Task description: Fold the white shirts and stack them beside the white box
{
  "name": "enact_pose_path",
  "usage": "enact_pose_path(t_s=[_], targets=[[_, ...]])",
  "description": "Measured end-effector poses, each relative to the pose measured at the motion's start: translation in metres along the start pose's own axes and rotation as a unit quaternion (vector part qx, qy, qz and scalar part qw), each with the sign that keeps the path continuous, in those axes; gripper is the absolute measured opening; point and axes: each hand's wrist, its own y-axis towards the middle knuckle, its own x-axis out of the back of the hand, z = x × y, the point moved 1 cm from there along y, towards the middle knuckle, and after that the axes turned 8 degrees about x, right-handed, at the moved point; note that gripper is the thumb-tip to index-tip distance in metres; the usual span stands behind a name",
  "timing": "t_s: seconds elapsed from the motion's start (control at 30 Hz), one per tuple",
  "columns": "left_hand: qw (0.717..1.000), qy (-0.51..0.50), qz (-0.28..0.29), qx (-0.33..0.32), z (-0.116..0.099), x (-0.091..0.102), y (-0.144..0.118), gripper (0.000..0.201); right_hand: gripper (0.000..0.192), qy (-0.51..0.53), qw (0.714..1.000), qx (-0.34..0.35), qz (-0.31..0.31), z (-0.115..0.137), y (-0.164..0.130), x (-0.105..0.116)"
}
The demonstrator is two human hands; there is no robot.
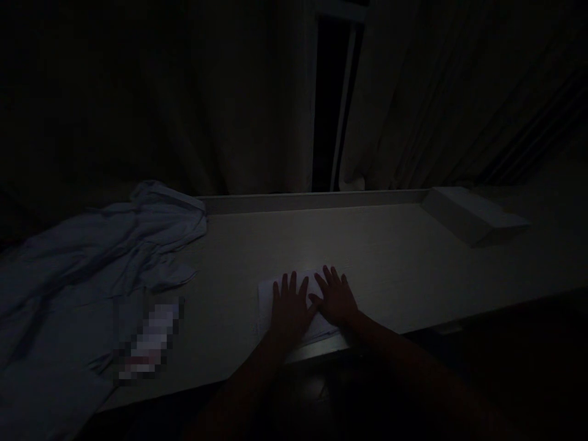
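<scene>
A pale, flat, rectangular folded cloth (265, 300) lies at the front edge of the desk (390, 269); the dim light leaves its exact kind unclear. My left hand (290, 309) rests flat on it, fingers spread and pointing away from me. On its right part lies my right hand (337, 300), also spread, with the thumbs of both hands close together. Much of the cloth is hidden under the two hands. Neither hand grips anything.
Crumpled light-coloured clothing (105, 251) covers the desk's left end. A blurred-out patch (154, 337) sits beside it. At the right stands a pale box-like block (475, 214). Dark curtains (257, 110) hang behind the desk's raised back edge (312, 201), with a narrow gap between them.
</scene>
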Motion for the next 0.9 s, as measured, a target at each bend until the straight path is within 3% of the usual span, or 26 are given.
enact_pose_path(t_s=[0.27, 0.53, 0.67, 0.9], targets=[[0.993, 0.032, -0.033, 0.107, 0.043, -0.011, -0.014, 0.089, 0.074, -0.008, 1.0, 0.012, -0.01, 0.001, 0.0, 0.003], [0.993, 0.043, -0.032, 0.105, 0.04, -0.013, -0.015, 0.092, 0.073, -0.021, 0.996, 0.088, -0.02, 0.006, 0.01, 0.003], [0.994, 0.043, -0.027, 0.102, 0.042, -0.015, -0.015, 0.095, 0.08, -0.008, 0.999, 0.043, 0.0, 0.001, 0.015, 0.0], [0.993, 0.051, -0.025, 0.102, 0.041, -0.013, -0.015, 0.097, 0.085, 0.003, 0.999, 0.036, 0.01, -0.004, 0.023, -0.003]])
